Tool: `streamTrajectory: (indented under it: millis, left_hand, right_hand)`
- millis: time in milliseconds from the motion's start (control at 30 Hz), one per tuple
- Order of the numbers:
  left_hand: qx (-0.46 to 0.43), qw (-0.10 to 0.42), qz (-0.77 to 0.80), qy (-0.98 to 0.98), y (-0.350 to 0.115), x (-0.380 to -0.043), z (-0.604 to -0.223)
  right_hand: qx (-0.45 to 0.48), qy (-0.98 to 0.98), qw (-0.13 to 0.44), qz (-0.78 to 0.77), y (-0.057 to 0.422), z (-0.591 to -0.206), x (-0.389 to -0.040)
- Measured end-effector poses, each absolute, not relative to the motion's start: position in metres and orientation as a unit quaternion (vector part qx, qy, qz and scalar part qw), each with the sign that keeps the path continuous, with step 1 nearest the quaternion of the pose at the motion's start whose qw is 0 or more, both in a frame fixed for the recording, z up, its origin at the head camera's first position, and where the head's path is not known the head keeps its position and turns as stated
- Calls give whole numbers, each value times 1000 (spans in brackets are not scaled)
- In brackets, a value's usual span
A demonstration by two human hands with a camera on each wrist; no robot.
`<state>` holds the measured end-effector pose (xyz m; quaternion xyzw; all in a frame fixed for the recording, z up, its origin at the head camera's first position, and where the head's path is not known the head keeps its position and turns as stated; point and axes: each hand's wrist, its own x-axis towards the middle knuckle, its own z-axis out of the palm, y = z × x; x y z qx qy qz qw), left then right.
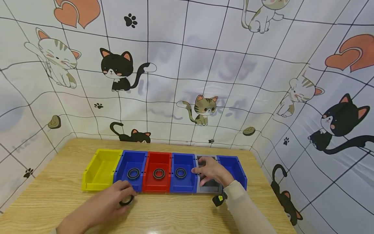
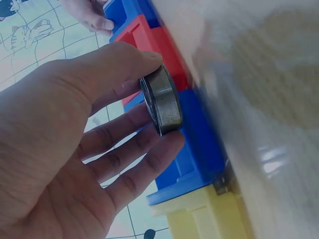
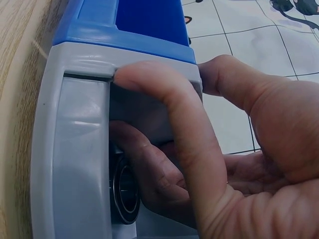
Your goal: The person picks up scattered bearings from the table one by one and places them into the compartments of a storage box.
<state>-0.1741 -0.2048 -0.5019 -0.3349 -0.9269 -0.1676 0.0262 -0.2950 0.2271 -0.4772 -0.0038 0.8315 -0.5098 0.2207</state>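
Note:
My left hand point(image 1: 114, 201) pinches a ball bearing point(image 2: 168, 104) between thumb and fingertips, its metal rim showing in the left wrist view. It hovers in front of the left blue bin point(image 1: 124, 185). My right hand point(image 1: 211, 170) reaches into the grey bin point(image 3: 82, 154), fingers bent and spread. In the right wrist view, a bearing point(image 3: 118, 191) stands behind that bin's front wall, close to my fingers; I see no grip on it. Other bearings lie in the left blue bin point(image 1: 138, 174), the red bin point(image 1: 154, 174) and the middle blue bin point(image 1: 176, 173).
The bins stand in one row on a wooden table point(image 1: 163, 214), with a yellow bin point(image 1: 100, 169) at the left end and a blue bin point(image 1: 233, 164) at the right. A black and yellow device point(image 1: 218, 199) sits at my right wrist. A cat-print sheet point(image 1: 166, 65) surrounds the table.

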Motion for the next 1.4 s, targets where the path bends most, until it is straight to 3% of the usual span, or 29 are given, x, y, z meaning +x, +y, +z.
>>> streamTrajectory:
  millis: [333, 767, 1400]
  left_hand:
    - [-332, 79, -147, -929, -215, -183, -493]
    - [-332, 203, -139, -910, -225, -191, -484]
    - [-288, 229, -128, -921, -247, -205, -478]
  right_hand:
    - [-4, 834, 219, -507, 228, -477, -295]
    - [-9, 836, 216, -505, 229, -479, -295]
    - [-10, 829, 220, -514, 229, -481, -296]
